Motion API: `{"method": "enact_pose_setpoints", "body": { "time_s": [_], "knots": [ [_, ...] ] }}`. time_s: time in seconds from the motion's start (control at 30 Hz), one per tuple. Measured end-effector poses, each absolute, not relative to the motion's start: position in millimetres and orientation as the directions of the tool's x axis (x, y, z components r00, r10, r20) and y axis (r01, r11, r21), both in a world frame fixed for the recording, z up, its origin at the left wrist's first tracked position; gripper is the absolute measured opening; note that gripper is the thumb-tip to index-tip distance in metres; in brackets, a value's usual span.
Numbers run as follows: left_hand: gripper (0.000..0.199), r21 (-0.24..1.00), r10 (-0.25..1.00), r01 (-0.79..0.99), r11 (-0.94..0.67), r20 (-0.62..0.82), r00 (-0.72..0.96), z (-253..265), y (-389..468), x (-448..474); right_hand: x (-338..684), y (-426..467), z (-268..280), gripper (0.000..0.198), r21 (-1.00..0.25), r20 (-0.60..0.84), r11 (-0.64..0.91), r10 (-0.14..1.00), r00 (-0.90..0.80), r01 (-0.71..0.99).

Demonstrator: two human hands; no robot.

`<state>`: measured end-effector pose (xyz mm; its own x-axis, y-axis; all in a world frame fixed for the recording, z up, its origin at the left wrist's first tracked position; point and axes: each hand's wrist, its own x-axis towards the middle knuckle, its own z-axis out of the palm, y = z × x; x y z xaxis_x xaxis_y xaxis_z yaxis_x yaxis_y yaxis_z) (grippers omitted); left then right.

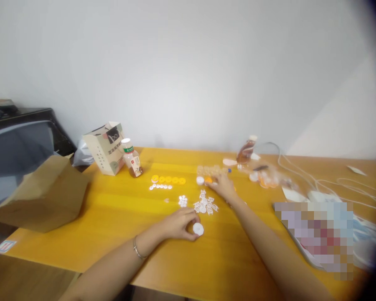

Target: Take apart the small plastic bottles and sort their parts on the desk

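My left hand [183, 221] pinches a round white plastic disc [198, 229] between thumb and fingers, low over the table. Farther off, my right hand [222, 184] has its thumb and fingers about an orange disc [208, 179]; slight blur hides the exact contact. A white disc [200, 180] sits just left of that orange one. Between the hands lies a pile of white openwork pieces [203, 205]. Several small white parts [183, 201] are grouped to its left. Behind stand rows of orange discs [168, 180] and small white rings [161, 187].
A yellow-brown table [113, 234] spans the view. At left are a brown paper bag [50, 192], a printed carton bag [105, 150] and a drink bottle [132, 159]. Rightward are another bottle [247, 150], clear-bagged parts [269, 179], white cables [316, 179] and a blurred-out flat item [316, 238].
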<state>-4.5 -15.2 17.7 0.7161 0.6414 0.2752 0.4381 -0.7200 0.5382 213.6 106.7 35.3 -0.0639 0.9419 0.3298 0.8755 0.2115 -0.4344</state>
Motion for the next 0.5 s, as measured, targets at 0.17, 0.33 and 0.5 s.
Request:
{"method": "enact_pose_setpoints", "body": {
  "time_s": [0.17,0.33,0.5],
  "knots": [
    [0.031,0.52,0.607,0.415,-0.746,0.276,0.745,20,-15,-6,208,72,45,0.033,-0.535,0.415,0.394,0.893,-0.173,0.747],
    [0.036,0.51,0.614,0.432,-0.744,0.265,0.744,23,-17,-8,204,4,45,0.017,-0.648,0.313,0.561,0.813,-0.492,0.514],
    [0.033,0.529,0.611,0.411,-0.742,0.283,0.739,26,-19,-8,202,-31,37,0.03,-0.651,0.22,0.593,0.745,-0.63,0.474]
  ]
}}
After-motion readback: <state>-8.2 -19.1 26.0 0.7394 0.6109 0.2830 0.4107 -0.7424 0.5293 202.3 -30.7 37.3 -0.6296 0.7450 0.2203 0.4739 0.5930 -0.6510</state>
